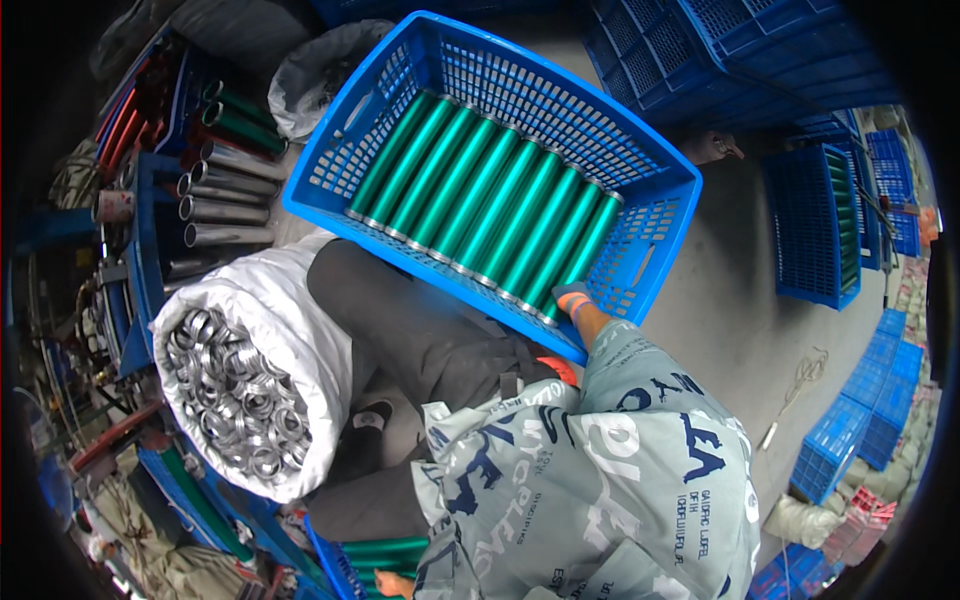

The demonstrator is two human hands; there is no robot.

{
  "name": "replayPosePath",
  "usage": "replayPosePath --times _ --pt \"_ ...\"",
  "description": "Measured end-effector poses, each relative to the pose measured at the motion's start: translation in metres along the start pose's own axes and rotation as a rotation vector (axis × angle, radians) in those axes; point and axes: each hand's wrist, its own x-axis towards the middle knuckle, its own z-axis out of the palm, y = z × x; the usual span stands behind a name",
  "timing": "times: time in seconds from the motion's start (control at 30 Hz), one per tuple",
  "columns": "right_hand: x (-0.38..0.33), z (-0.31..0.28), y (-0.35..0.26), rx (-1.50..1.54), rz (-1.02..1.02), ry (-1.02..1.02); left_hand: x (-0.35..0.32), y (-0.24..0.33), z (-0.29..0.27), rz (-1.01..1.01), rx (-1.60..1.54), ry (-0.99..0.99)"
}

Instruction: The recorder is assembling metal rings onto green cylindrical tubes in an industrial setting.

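Several shiny green metal tubes (480, 200) with silver ends lie side by side in a large blue plastic crate (655, 165). My right hand (576, 300) reaches over the crate's near wall. Its fingers, with a dark covering on them, are closed on the near end of the rightmost tube (582, 262). At the lower edge my left hand (393, 584) shows only in part, beside more green tubes (385, 553) in a second blue container (330, 560). Most of its fingers are hidden, so whether it grips a tube is unclear.
A white sack (325, 345) of silver metal rings (240, 395) stands left of my legs. Bare silver tubes (228, 210) are stacked on a blue rack. Stacked blue crates (740, 60) stand at the back right; another crate (815, 225) with green tubes is at right.
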Motion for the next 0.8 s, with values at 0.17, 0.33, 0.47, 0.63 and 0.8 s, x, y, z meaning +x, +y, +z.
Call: replayPosePath --times 0.17,0.33,0.47,0.63,0.8 --pt "-0.001 -0.053 -0.018 -0.419 -0.005 -0.515 -0.056 -0.057 0.029 -0.020 0.252 -0.059" --pt "-0.113 -0.060 -0.073 -0.016 -0.037 0.121 -0.085 -0.096 0.017 -0.052 0.459 -0.009" --pt "-0.086 -0.058 -0.075 0.089 0.230 0.008 -0.082 -0.073 0.017 0.027 0.580 -0.036" --pt "-0.074 -0.037 -0.038 0.275 0.185 0.127 -0.087 -0.026 0.017 0.137 0.532 -0.108" --pt "-0.043 -0.022 -0.010 0.514 0.169 0.233 -0.085 0.024 0.013 0.244 0.492 -0.189"
